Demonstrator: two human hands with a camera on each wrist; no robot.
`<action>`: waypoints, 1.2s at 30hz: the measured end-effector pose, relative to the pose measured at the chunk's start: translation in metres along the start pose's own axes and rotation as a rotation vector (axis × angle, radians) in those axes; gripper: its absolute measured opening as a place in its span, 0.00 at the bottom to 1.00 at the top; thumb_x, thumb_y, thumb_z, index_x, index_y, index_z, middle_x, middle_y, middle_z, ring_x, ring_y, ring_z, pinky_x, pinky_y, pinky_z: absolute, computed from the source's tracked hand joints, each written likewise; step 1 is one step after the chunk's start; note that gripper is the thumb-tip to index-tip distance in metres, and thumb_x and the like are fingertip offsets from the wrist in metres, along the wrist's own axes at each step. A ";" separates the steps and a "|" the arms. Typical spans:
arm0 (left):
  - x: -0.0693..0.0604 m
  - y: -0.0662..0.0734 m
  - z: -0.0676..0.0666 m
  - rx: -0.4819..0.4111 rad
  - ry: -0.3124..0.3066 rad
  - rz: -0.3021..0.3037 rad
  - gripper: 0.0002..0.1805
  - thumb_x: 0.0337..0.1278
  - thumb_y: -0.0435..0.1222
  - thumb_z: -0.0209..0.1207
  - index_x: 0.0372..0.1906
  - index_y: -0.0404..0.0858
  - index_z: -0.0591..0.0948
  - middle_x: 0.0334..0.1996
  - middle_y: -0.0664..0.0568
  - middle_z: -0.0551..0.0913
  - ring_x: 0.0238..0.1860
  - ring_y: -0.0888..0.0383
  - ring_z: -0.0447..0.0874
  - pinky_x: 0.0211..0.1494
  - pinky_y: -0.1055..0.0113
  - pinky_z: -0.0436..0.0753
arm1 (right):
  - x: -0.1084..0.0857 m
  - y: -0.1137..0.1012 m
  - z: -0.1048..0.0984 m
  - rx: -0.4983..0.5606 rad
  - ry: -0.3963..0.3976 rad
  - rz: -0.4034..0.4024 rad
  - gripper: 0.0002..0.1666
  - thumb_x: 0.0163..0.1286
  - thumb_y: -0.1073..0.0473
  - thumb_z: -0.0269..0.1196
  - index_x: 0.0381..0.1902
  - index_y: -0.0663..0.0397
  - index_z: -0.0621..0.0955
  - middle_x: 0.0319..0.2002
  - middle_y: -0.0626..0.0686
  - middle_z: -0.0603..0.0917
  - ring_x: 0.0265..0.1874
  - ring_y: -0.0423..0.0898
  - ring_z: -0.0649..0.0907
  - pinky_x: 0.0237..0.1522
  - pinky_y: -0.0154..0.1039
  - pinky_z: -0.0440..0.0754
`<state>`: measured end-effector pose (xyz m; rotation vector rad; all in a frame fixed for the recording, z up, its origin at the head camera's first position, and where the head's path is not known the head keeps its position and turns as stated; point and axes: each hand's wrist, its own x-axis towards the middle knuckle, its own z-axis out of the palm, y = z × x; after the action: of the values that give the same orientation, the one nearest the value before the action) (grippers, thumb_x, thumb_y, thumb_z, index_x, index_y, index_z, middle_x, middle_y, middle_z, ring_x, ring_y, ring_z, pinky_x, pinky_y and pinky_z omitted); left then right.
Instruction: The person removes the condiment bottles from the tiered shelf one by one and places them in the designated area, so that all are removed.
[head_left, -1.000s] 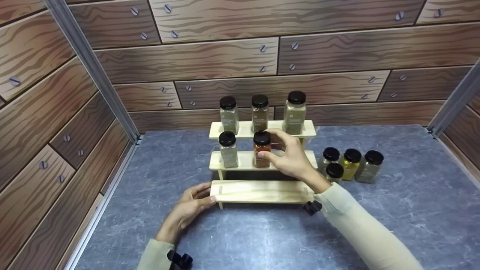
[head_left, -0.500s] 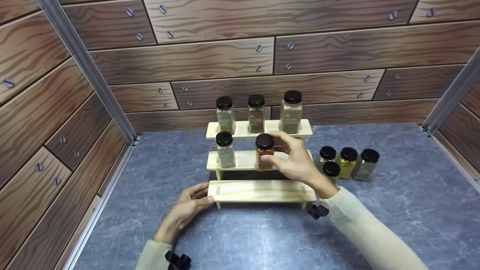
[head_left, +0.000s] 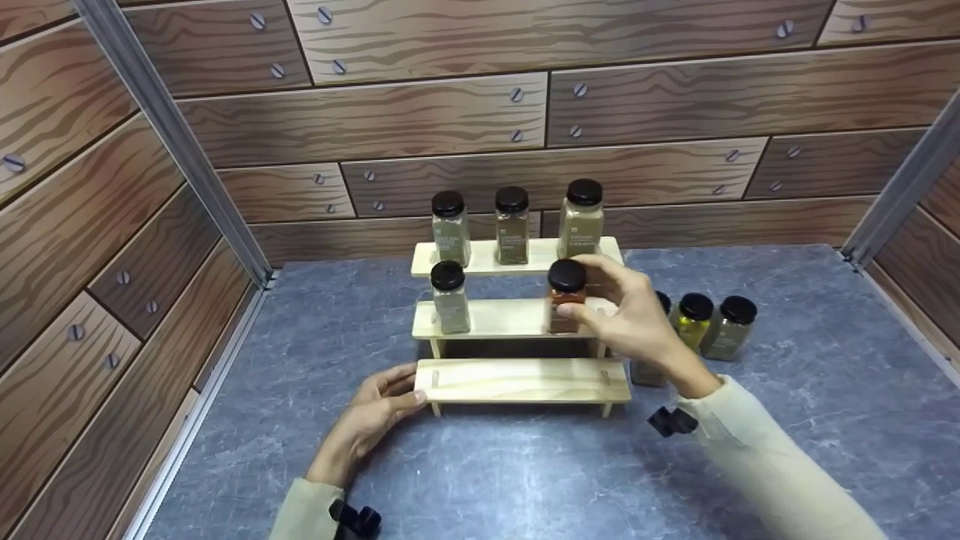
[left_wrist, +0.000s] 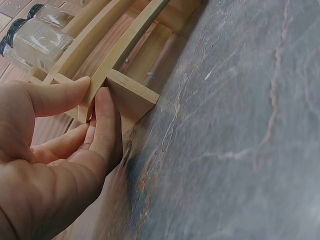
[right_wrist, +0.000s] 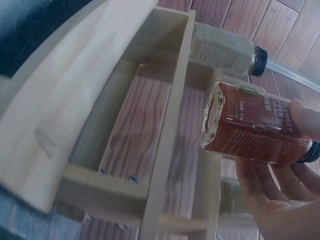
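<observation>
At the far left, the left hand [head_left: 382,409] is pinching the left end of the wooden rack's [head_left: 517,379] bottom shelf, its thumb lying on top and its fingers curling underneath. Farther right, a pale jar [head_left: 452,309] is standing upright at the left of the middle shelf [head_left: 506,319]. On the top shelf [head_left: 484,259], a greenish jar [head_left: 450,238], a brown jar [head_left: 512,240] and a taller green jar [head_left: 581,229] are standing in a row from left to right. The red jar [right_wrist: 252,122] is sitting nearly upright at the middle shelf's right half; I cannot tell whether it is touching the wood. The right hand [head_left: 634,319] is pinching it between thumb and fingers. On the table [head_left: 480,480], two jars are standing partly hidden behind that hand and wrist, with a yellow jar [head_left: 691,327] and a grey-green jar [head_left: 726,339] standing just beyond.
</observation>
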<state>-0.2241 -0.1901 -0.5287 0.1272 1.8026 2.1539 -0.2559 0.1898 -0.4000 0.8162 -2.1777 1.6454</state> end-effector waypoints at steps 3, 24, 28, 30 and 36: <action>-0.001 0.001 0.000 -0.003 0.008 -0.001 0.38 0.67 0.20 0.60 0.77 0.16 0.57 0.75 0.20 0.64 0.59 0.52 0.83 0.68 0.66 0.87 | -0.002 -0.001 -0.010 0.012 0.018 -0.002 0.35 0.57 0.77 0.77 0.63 0.67 0.80 0.52 0.61 0.90 0.50 0.44 0.89 0.58 0.36 0.90; 0.000 0.002 0.000 -0.012 -0.006 -0.015 0.39 0.67 0.21 0.60 0.78 0.18 0.58 0.75 0.20 0.64 0.58 0.53 0.85 0.69 0.65 0.86 | -0.028 0.006 -0.066 -0.086 0.125 0.013 0.35 0.56 0.81 0.75 0.63 0.66 0.82 0.50 0.50 0.91 0.47 0.41 0.89 0.52 0.31 0.90; 0.000 0.002 -0.001 -0.010 -0.011 -0.012 0.39 0.67 0.22 0.61 0.78 0.18 0.58 0.74 0.22 0.66 0.58 0.54 0.85 0.69 0.65 0.86 | -0.033 0.005 -0.074 -0.088 0.146 0.025 0.34 0.57 0.80 0.75 0.62 0.65 0.83 0.49 0.51 0.91 0.46 0.42 0.89 0.51 0.31 0.90; -0.001 0.002 -0.002 -0.008 -0.011 -0.013 0.39 0.67 0.22 0.61 0.78 0.18 0.59 0.74 0.22 0.66 0.58 0.53 0.85 0.69 0.65 0.86 | -0.035 0.005 -0.078 -0.095 0.151 0.022 0.34 0.58 0.80 0.75 0.63 0.64 0.83 0.49 0.51 0.91 0.46 0.42 0.89 0.52 0.30 0.90; 0.000 0.002 -0.001 -0.012 -0.002 -0.018 0.39 0.68 0.22 0.61 0.78 0.18 0.58 0.75 0.22 0.64 0.58 0.53 0.85 0.69 0.65 0.86 | -0.041 0.006 -0.090 -0.108 0.170 0.003 0.34 0.56 0.83 0.74 0.62 0.69 0.82 0.49 0.49 0.91 0.45 0.40 0.89 0.49 0.29 0.90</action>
<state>-0.2245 -0.1915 -0.5274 0.1100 1.7833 2.1513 -0.2362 0.2869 -0.3994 0.6196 -2.1289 1.5233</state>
